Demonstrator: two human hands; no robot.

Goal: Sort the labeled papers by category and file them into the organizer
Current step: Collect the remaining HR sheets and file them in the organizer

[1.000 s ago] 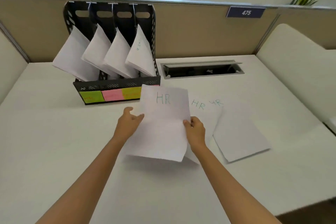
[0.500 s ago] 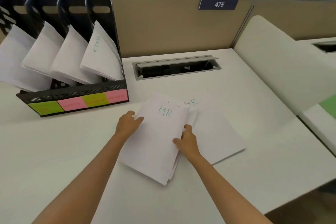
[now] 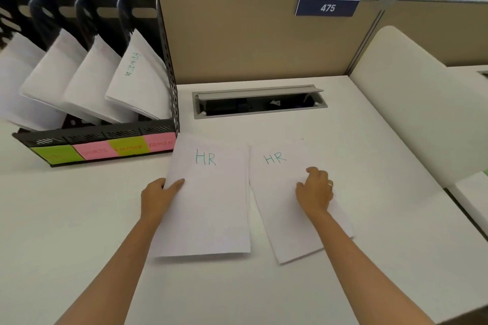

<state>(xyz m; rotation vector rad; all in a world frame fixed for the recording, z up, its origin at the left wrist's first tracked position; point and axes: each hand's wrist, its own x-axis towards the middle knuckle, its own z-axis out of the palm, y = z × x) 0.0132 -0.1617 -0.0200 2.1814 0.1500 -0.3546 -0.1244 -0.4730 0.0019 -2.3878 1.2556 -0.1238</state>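
My left hand (image 3: 158,196) pinches the left HR sheet (image 3: 208,200) by its edge; my right hand (image 3: 315,190) lies released, fingers curled, on the right HR sheet (image 3: 284,208). Both sit on the bench (image 3: 79,219), right of the organizer (image 3: 100,137). Thin paper could slide or buckle, or land in the wrong slot.

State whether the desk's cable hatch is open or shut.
Open: the cable hatch has its grey lid tilted up, with the dark cavity exposed beneath it.
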